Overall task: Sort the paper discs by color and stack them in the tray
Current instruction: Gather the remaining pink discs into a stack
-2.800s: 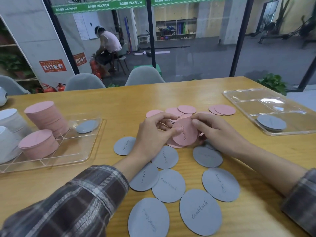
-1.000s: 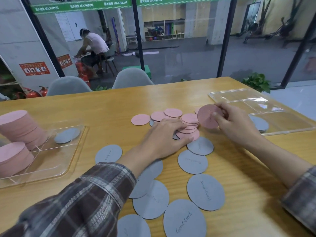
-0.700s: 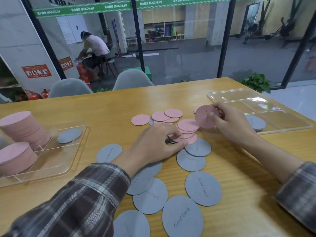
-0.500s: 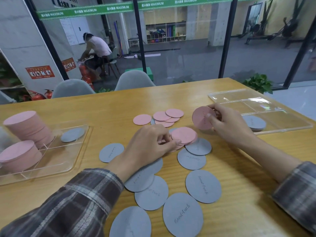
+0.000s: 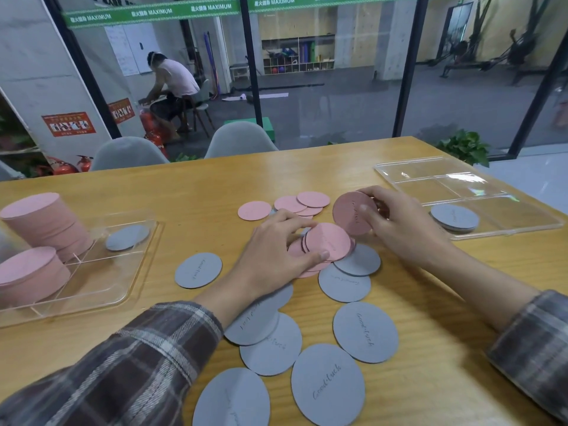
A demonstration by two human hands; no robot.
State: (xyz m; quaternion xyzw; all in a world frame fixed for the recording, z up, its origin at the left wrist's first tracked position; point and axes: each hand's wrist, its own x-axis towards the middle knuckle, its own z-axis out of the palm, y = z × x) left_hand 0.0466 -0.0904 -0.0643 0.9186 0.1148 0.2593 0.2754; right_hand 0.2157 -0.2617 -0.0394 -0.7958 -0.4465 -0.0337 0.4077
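My left hand (image 5: 276,250) pinches a small fan of pink discs (image 5: 327,241) just above the table's middle. My right hand (image 5: 399,226) holds another pink disc (image 5: 349,213) upright beside them, thumb on its face. More pink discs (image 5: 295,204) lie loose behind my hands. Several grey discs (image 5: 364,330) marked "Good luck" are spread across the near table. The clear tray on the right (image 5: 430,179) has a short grey stack (image 5: 455,216). The clear tray on the left (image 5: 92,287) carries tall pink stacks (image 5: 46,222) and one grey disc (image 5: 127,237).
The wooden table (image 5: 190,186) runs to a glass wall at the back, with two grey chairs (image 5: 239,142) behind it. A potted plant (image 5: 464,147) stands past the far right corner. A person sits beyond the glass.
My left hand has gathered the pink discs from the pile and lifted them into a fan. My right hand picked up one pink disc, carried it right, and now holds it close to the fan.
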